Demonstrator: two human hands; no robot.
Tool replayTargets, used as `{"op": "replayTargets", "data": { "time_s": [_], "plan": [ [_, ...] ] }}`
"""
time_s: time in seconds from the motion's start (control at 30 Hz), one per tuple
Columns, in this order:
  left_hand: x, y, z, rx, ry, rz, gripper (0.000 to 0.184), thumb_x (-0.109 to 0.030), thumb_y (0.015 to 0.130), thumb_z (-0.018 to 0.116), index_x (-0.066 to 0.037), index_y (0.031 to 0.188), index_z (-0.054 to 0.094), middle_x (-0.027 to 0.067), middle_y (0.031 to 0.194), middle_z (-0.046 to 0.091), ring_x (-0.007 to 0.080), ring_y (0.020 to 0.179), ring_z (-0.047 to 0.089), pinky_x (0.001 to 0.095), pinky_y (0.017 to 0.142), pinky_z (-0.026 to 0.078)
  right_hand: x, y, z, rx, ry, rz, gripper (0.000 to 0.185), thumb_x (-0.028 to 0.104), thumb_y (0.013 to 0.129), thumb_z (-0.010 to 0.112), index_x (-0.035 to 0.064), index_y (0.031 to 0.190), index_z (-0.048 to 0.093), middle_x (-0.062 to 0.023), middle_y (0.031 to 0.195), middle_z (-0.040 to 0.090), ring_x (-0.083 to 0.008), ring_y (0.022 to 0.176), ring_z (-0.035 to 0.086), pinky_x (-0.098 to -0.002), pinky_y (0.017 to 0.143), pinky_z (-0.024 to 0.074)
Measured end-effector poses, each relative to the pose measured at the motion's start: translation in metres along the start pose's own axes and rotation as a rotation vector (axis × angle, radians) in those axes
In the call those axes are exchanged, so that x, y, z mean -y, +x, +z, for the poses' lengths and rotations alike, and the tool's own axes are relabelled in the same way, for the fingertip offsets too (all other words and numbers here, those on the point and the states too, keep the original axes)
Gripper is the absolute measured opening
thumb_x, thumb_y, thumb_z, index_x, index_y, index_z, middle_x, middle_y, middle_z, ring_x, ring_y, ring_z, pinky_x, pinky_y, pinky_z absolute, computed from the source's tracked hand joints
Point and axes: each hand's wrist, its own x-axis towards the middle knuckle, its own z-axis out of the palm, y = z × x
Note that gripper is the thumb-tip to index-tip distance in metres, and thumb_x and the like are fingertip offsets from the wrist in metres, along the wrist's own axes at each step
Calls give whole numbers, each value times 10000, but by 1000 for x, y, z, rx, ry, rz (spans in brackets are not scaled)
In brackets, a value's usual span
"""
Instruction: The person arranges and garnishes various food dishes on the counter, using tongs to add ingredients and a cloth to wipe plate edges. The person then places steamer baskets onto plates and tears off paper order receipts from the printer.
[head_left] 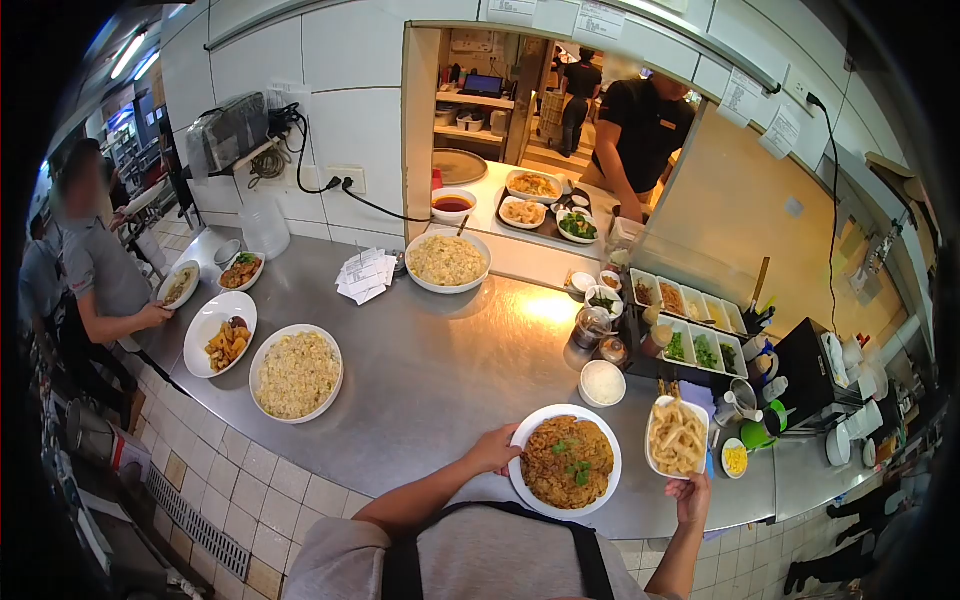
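My left hand (pixel 493 450) grips the left rim of a round white plate (pixel 566 462) heaped with brown food and green herb leaves, at the counter's front edge. To the right, my right hand (pixel 690 496) holds the lower edge of a white square bowl (pixel 677 437) filled with pale yellow strips. A small bowl of white grains (pixel 602 383) stands just beyond the plate. Beside the square bowl is a small dish of yellow bits (pixel 735 458).
Bowls of rice (pixel 297 372) (pixel 447 261) and a plate of fried pieces (pixel 228 335) stand on the steel counter. Garnish trays (pixel 690 300) are at the right. One person (pixel 95 240) holds a dish at the left; another stands behind the hatch near a tray (pixel 548 215).
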Motion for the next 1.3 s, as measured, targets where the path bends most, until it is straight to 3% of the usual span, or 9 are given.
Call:
{"op": "replayTargets", "data": {
  "time_s": [0.2,0.53,0.63,0.87,0.93,0.97,1.03,1.23,1.3],
  "plan": [
    [-2,-3,0,-2,12,3,535,-78,862,574,-114,1368,405,99,761,663,145,471,603,271,383,484,0,7,69,143,66,28,402,113,829,481,-54,1193,435,-202,793,643,-269,536,645,-347,463,568],
    [6,9,15,-74,-91,-51,529,-36,824,541,-78,1333,405,169,832,651,231,498,640,316,364,513,-50,42,183,535,1,458,369,98,856,446,-56,1190,422,-246,839,654,-277,601,667,-349,538,580],
    [8,13,39,6,-159,8,592,-46,879,508,-86,1415,262,189,913,642,228,561,657,304,439,544,-66,63,225,577,-4,479,329,108,875,426,-73,1148,453,-247,840,656,-261,625,669,-346,569,585],
    [26,32,8,250,-493,-144,645,-93,903,523,-68,1457,194,137,974,643,246,746,679,357,638,568,-118,151,298,499,-59,459,298,120,884,392,-71,1088,497,-216,858,659,-245,672,658,-352,606,578],
    [77,75,-27,162,-586,-35,648,-47,864,544,-108,1437,248,146,911,640,280,702,673,382,606,568,-129,170,310,445,-96,407,309,130,886,388,-92,1064,510,-216,854,658,-246,670,656,-358,614,578],
    [76,78,-52,103,-723,18,517,-72,890,522,-87,1373,336,131,895,624,256,671,666,368,581,565,-134,183,315,415,-106,394,308,134,883,389,-91,1043,525,-208,844,658,-246,664,653,-358,613,577],
    [64,104,-120,-277,-693,47,452,-99,912,511,-72,1335,354,119,880,595,233,642,655,351,548,558,-158,208,327,363,-95,403,307,142,879,392,-87,1010,548,-196,833,657,-245,655,649,-359,611,575],
    [28,155,-219,-689,-712,154,635,-212,948,510,-109,1456,144,132,953,558,215,654,648,318,544,553,-189,252,347,294,0,434,347,189,899,381,-89,993,566,-199,868,655,-248,705,652,-354,644,569],
    [17,171,-234,-719,-728,237,713,-245,963,491,-130,1483,17,138,981,554,226,692,652,329,557,560,-188,263,356,308,21,417,276,187,939,395,-12,1103,495,-200,900,647,-263,720,649,-378,640,572]
  ]
}}
